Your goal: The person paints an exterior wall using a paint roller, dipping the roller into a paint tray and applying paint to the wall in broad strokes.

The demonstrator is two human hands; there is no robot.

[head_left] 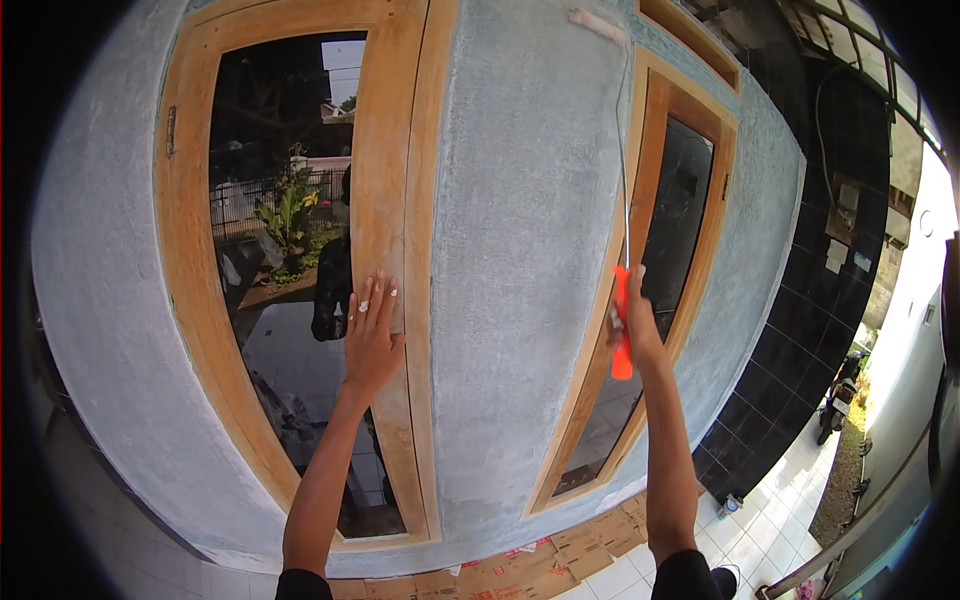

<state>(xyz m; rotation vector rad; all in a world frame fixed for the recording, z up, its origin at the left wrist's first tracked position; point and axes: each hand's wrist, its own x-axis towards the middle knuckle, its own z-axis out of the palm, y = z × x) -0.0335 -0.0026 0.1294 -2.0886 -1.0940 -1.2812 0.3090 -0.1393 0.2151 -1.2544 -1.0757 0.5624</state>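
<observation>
My left hand [374, 338] lies flat on the wooden frame of the left window [388, 200], fingers spread, with pale paint spots on them. My right hand [638, 315] is wrapped round the orange handle [622, 350] of a paint roller. A long thin metal rod runs up from the handle to the roller head [598, 25], which is against the upper part of the grey-blue wall [530, 200], between the two wood-framed windows. The right window [680, 190] stands behind my right hand.
Flattened cardboard [530, 575] covers the floor along the wall's foot. A small can [729, 507] stands on the white tiles at the right, beside the black tiled wall [800, 350]. Farther right are a parked motorbike [840, 400] and a metal rail.
</observation>
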